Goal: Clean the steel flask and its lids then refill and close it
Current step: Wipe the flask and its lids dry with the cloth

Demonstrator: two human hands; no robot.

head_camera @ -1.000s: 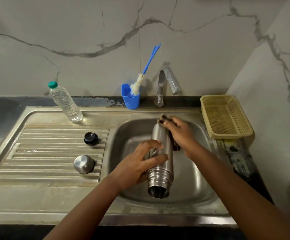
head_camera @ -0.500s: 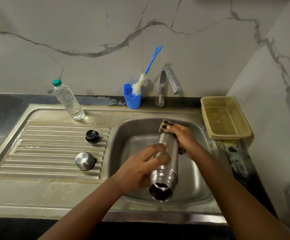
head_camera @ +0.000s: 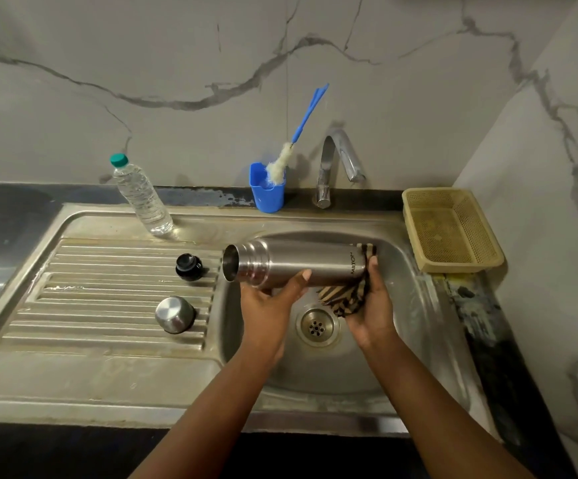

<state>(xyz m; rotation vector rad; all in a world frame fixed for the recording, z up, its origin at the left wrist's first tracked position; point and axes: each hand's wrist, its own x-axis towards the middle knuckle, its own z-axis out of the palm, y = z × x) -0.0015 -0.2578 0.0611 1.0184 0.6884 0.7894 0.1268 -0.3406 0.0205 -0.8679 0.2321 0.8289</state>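
Left hand [head_camera: 273,299] holds flask [head_camera: 298,266] sideways over sink [head_camera: 415,305], mid frame. Right hand [head_camera: 372,309] grips striped cloth [head_camera: 341,297] at bottom end. Rub all round, turn slowly, hold tight.

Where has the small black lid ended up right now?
In the head view, the black lid sits on the ribbed draining board left of the sink basin, just beyond the steel cap and near the flask's open mouth.

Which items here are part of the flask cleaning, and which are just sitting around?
In use: flask, cloth, black lid, steel cap, water bottle, brush, sink.
Idle: basket, blue cup.
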